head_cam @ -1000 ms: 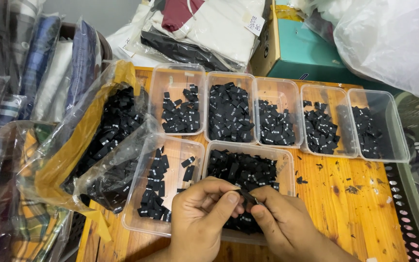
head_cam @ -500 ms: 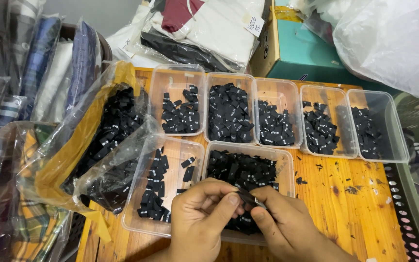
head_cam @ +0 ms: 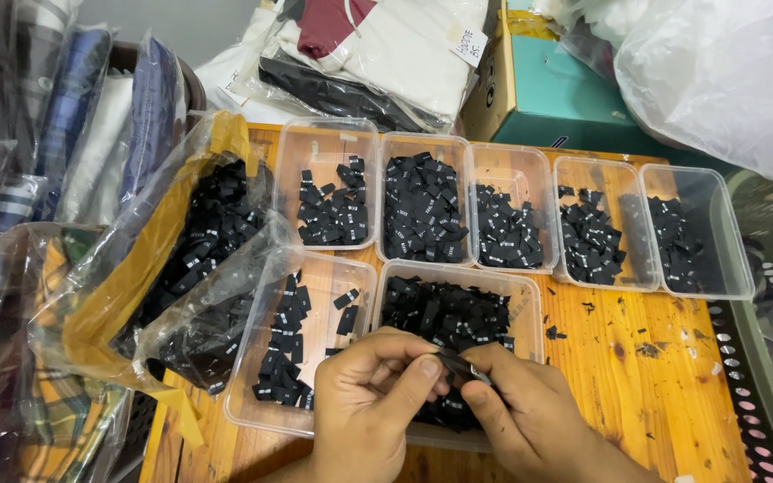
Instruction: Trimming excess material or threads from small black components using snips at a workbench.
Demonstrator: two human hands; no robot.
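A small black woven fabric label (head_cam: 460, 365) is being pinched between both hands, just above the clear plastic tray of black labels (head_cam: 530, 295) nearest the person. It is looking light, limp and thin, probably easy to fumble, so its short edges are the place to take it. The left hand (head_cam: 370, 402) is closing thumb and forefinger on its left end; the right hand (head_cam: 530, 416) is nipping the right end, fingers (head_cam: 485, 407) pressed tight. How much of the label is hiding under the thumbs is hard to tell. More clear trays (head_cam: 328, 143) of labels are sitting beyond on the orange wooden bench (head_cam: 664, 394), a yellow-lined plastic bag (head_cam: 127, 277) lying left.
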